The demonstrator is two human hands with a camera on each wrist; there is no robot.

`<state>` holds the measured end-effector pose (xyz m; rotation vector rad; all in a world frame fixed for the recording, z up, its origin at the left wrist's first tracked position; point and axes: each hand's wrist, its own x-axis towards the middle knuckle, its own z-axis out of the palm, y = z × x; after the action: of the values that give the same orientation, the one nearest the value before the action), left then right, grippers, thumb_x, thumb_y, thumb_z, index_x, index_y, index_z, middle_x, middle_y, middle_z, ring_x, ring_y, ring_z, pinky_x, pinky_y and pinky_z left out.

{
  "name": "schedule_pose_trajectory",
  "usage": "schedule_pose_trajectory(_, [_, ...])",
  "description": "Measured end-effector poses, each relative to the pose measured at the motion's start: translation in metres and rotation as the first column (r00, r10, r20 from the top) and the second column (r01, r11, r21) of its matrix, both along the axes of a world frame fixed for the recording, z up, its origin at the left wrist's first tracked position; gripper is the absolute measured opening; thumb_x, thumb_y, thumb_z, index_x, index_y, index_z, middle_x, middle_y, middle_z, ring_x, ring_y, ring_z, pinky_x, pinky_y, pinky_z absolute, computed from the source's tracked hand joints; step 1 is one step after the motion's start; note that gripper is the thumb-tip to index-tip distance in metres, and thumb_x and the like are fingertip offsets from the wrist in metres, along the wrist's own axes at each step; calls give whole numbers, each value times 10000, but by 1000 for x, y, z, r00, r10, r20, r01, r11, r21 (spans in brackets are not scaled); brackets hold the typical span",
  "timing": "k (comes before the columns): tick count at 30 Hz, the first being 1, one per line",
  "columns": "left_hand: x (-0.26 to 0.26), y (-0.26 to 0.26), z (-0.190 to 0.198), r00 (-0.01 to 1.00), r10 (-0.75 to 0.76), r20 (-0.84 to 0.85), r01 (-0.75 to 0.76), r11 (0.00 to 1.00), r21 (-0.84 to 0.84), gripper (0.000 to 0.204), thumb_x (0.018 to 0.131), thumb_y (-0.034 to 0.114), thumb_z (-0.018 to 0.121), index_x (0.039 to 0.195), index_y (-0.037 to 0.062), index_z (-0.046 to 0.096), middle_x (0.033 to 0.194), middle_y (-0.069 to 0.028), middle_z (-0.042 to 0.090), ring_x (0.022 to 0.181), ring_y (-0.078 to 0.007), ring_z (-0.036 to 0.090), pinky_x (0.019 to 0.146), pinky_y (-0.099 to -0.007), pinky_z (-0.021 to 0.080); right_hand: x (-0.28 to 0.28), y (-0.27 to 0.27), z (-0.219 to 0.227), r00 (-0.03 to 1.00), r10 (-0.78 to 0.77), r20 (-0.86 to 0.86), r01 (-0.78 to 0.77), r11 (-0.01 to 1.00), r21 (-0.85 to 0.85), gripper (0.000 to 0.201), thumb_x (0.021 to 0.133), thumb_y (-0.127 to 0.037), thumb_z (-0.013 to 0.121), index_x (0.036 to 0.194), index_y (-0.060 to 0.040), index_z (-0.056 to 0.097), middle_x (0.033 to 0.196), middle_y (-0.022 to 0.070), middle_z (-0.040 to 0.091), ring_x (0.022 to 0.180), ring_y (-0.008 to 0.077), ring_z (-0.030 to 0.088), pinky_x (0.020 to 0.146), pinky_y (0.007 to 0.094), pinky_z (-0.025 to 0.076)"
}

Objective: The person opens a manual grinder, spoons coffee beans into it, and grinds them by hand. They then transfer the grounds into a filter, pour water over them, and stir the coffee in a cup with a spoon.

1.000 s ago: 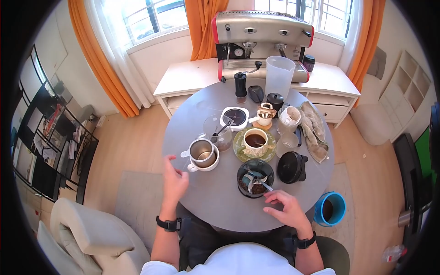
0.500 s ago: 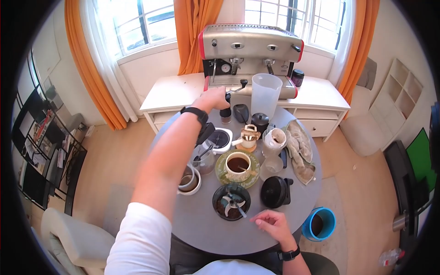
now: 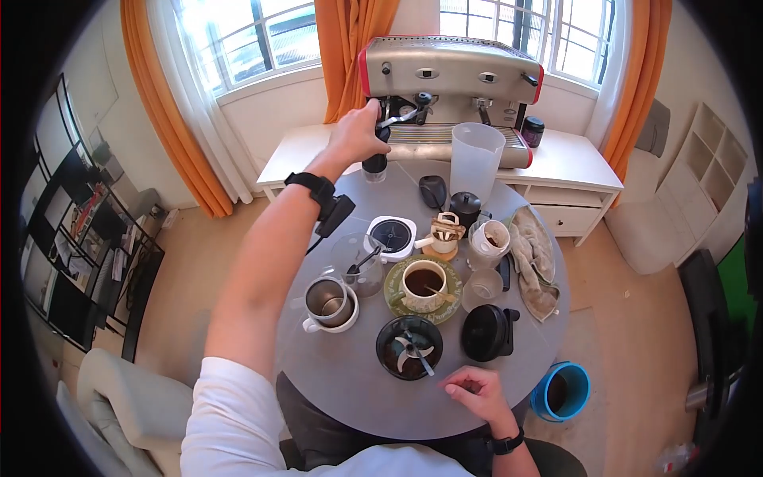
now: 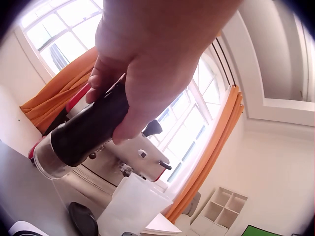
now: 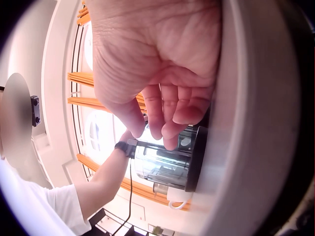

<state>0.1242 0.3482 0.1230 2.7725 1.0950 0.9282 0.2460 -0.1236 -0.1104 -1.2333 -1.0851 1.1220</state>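
My left hand (image 3: 356, 133) grips a black hand coffee grinder (image 4: 88, 129) at the far left of the round table. Its fingers and thumb wrap the body; the clear bottom cup (image 4: 47, 160) shows below, and the crank knob (image 3: 423, 98) sticks out to the right. At the front edge, my right hand (image 3: 475, 394) rests with loosely curled fingers and nothing in it. Just left of it stands a dark see-through blender bowl (image 3: 379, 350) with a metal blade (image 3: 413, 350), brown grounds and a spoon (image 3: 427, 367) inside. The right wrist view shows the fingertips close to that bowl.
Mid-table, a cup of coffee (image 3: 424, 280) sits on a green plate (image 3: 391, 300). Around it are a white scale (image 3: 391, 236), clear pitcher (image 3: 477, 155), metal cup (image 3: 327, 299), black lid (image 3: 486, 332) and cloth (image 3: 531, 262). Behind stands an espresso machine (image 3: 453, 75).
My left hand has reached from beside the metal cup to the far side and taken hold of the coffee grinder, which has shifted left and back. The right hand stays near the front edge.
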Motion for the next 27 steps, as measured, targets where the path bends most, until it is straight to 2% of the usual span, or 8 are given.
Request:
schedule_pose_trajectory(6, [-88,-165,93,957,-235,169,233,972,28,704,747,204,884,1281,26,461,991,-224,724,894,-418,728,786,-458,554,1,-4,-1,998,5,-63,-7,1000,-29,106,973,-84,773,921,8,769,871,51,762,647,50,623,577,209,490])
schedule_pose_trajectory(8, [-117,-223,97,952,-212,220,230,972,-57,707,789,142,887,1355,111,465,894,-112,690,889,-221,706,843,-351,551,5,-11,-8,979,-125,-164,149,979,142,177,1000,-124,750,878,5,740,867,95,765,588,74,595,534,212,457])
schedule_pose_trajectory(11, [-153,-282,58,905,-269,330,297,954,-37,805,771,63,907,1425,51,436,1040,-80,677,983,-189,665,925,-337,524,-3,-23,34,940,-180,-291,278,896,345,269,1005,-262,772,968,-2,715,861,134,764,550,92,564,512,214,426])
schedule_pose_trajectory(15, [-186,-339,-24,863,-209,461,330,922,-201,1051,646,34,986,1511,24,390,1090,-69,683,1076,-225,693,973,-372,538,-40,-18,128,895,-437,-92,392,670,630,667,936,-511,817,1322,3,638,1273,230,716,925,178,693,746,297,550])
schedule_pose_trajectory(19, [-198,-368,-107,790,-74,608,400,814,-421,1051,658,53,990,1540,51,418,1182,-109,709,1045,-214,738,1003,-376,547,-64,-19,159,935,-354,-18,273,687,673,699,894,-477,859,1354,-1,636,1409,229,653,1082,259,669,896,364,548])
schedule_pose_trajectory(21, [-202,-375,-125,787,-2,618,387,781,-490,1068,658,51,991,1553,58,408,1122,-101,746,1039,-214,746,1018,-386,541,-63,-24,160,700,-122,704,-248,882,400,700,837,-416,895,1375,-44,644,1363,174,679,1084,331,652,937,422,525])
schedule_pose_trajectory(24, [-205,-378,-137,731,-1,682,433,773,-463,1075,661,50,988,1561,77,401,1028,-87,782,1019,-218,757,1038,-403,532,-73,-22,133,363,-348,864,-276,846,456,610,804,-348,895,1318,-88,695,1306,119,691,1113,359,628,942,433,509])
schedule_pose_trajectory(27, [-207,-377,-136,766,-114,632,454,793,-407,1062,668,51,982,1560,90,406,1093,-106,783,1052,-235,760,1045,-404,527,-82,-41,140,278,-574,770,-48,792,608,481,805,-330,879,1208,-104,743,1200,76,692,1082,321,628,885,446,508])
